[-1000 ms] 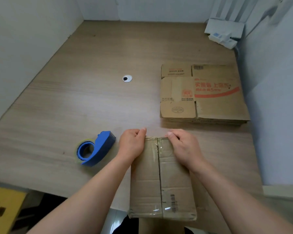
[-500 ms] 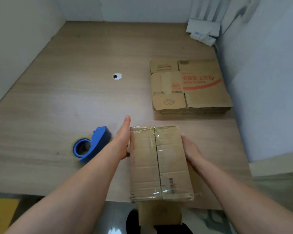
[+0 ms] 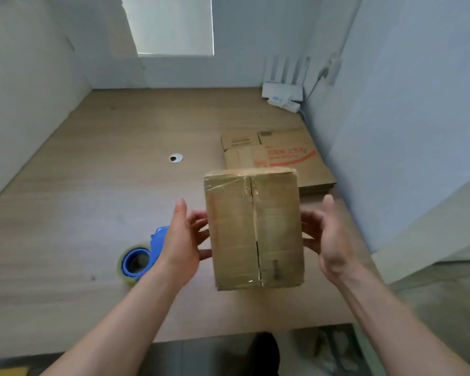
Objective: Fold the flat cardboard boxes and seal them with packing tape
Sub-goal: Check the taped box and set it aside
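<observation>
Compared with half a second ago: the box (image 3: 253, 229) is no longer resting at the near edge of the tabletop (image 3: 92, 199). It is now raised clear of it, between the two hands, with its taped seam facing the camera and running top to bottom. The left hand (image 3: 182, 240) was flat against the box's left side and now stands at that side with thumb up and fingers (image 3: 198, 215) spread, the tips reaching the cardboard edge. The right hand (image 3: 331, 240) mirrors it on the right side, fingers (image 3: 310, 218) spread toward the box. Grip on both sides is wide, with no fingers curled round the box. The blur makes it hard to tell how firmly the tips bear on it. The view has tilted upward, so more wall is in frame. The tape dispenser (image 3: 139, 259) lies in the same spot on the tabletop, left of the left wrist. The flat boxes (image 3: 282, 156) sit unchanged in a stack at the far right, partly hidden behind the raised box. Container: the box is closed, with clear tape along the seam and across both ends. Its contents cannot be seen.
</observation>
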